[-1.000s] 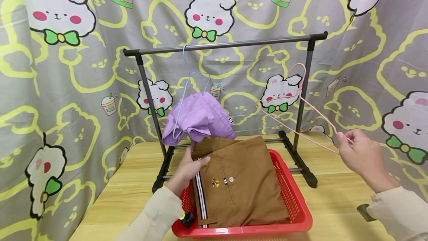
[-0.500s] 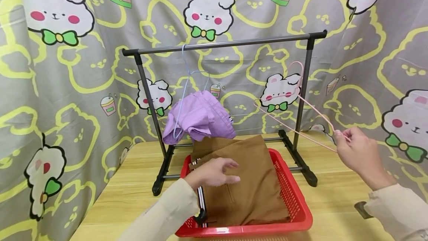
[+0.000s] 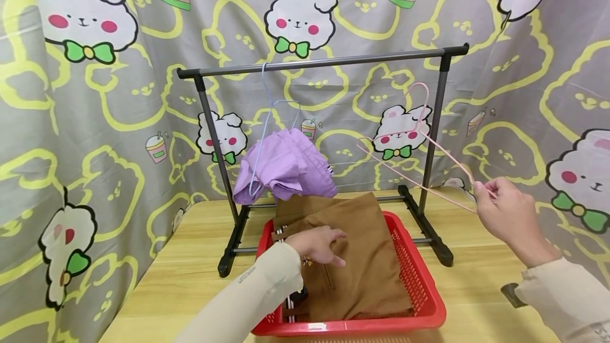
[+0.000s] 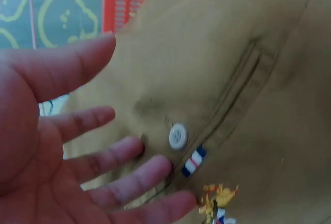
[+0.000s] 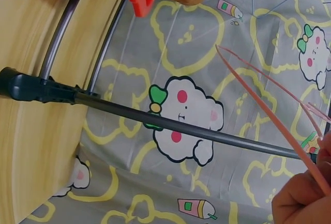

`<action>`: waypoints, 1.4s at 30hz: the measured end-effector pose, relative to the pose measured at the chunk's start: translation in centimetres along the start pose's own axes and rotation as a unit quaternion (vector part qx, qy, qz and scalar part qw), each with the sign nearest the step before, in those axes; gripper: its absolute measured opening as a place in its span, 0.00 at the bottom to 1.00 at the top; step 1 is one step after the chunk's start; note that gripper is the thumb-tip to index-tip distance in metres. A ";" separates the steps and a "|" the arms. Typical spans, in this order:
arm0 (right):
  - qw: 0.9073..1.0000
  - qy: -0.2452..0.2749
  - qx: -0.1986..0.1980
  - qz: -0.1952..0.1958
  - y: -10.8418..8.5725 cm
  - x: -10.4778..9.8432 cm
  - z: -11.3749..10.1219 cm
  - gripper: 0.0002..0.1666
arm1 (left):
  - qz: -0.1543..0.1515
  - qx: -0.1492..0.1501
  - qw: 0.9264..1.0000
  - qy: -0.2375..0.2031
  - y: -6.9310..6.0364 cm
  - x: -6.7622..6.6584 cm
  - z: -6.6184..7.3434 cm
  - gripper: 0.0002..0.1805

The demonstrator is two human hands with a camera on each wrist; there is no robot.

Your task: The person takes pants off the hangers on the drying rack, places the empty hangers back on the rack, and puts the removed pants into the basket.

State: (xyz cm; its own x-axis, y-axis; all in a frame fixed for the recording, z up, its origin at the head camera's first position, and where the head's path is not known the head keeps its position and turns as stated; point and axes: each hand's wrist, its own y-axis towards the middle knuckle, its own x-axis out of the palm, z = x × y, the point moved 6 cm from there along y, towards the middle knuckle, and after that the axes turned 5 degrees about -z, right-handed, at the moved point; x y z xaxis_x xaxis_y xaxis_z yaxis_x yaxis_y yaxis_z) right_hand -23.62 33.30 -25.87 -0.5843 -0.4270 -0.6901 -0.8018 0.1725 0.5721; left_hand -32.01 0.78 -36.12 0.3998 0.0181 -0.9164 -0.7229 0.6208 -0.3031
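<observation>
Brown trousers [image 3: 367, 274] with a striped side band lie folded in a red basket [image 3: 352, 326]. Over them, in the head view, is my left hand [image 3: 318, 245], fingers spread and holding nothing. The left wrist view shows that hand [image 4: 67, 157] beside a white button [image 4: 178, 136] on a pocket; whether its fingertips touch the cloth I cannot tell. My right hand [image 3: 510, 217] grips one end of a pink wire hanger [image 3: 448, 156] at the right, its hook upward. Part of the hanger [image 5: 274, 118] and the gripping fingers show in the right wrist view.
A dark metal clothes rack [image 3: 343, 61] stands behind the basket on a wooden table [image 3: 157, 279]. From its bar hangs a blue hanger [image 3: 261, 147] with a purple garment [image 3: 286, 165] on it. A patterned curtain [image 3: 181, 36] closes off the back and sides.
My left hand has moved right from the trousers' left edge to over their middle. The right hand, still gripping the pink hanger, has shifted slightly left.
</observation>
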 end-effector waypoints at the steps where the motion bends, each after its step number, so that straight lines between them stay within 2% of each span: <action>1: 1.000 0.001 0.000 0.000 0.0 0.0 -0.1 0.19 | -0.007 -0.002 1.000 -0.005 0.1 0.0 -0.1 0.38; 8: 1.000 0.000 -0.006 0.000 0.3 0.0 -0.5 0.19 | -0.054 -0.017 0.996 -0.062 0.9 0.4 -0.6 0.40; 12: 1.000 0.001 0.001 -0.004 0.2 0.1 -0.5 0.20 | -0.066 -0.030 0.996 -0.042 1.5 0.8 -0.5 0.42; 16: 1.000 0.004 0.007 -0.006 0.2 0.1 -0.4 0.20 | -0.078 -0.053 0.996 0.000 2.1 1.2 -0.6 0.44; 21: 1.000 0.005 0.000 -0.002 0.3 -0.1 -0.5 0.19 | -0.095 -0.067 0.993 0.002 2.6 1.9 -1.1 0.44; 26: 1.000 0.004 -0.007 0.000 0.5 -0.3 -0.8 0.20 | -0.104 -0.077 0.991 -0.027 2.9 2.5 -1.6 0.43; 42: 1.000 0.015 -0.005 0.022 1.4 -0.6 -1.4 0.18 | -0.106 -0.084 0.990 -0.044 3.1 3.0 -2.0 0.41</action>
State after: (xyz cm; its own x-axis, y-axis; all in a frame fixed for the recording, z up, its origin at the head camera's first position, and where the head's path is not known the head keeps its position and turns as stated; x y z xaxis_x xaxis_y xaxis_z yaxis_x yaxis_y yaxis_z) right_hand -24.22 32.55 -24.07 -0.6155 -0.4455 -0.6501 -0.7735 0.1834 0.6067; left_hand -34.23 1.20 -40.33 0.5950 -0.0262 -0.8033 -0.6980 0.4785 -0.5327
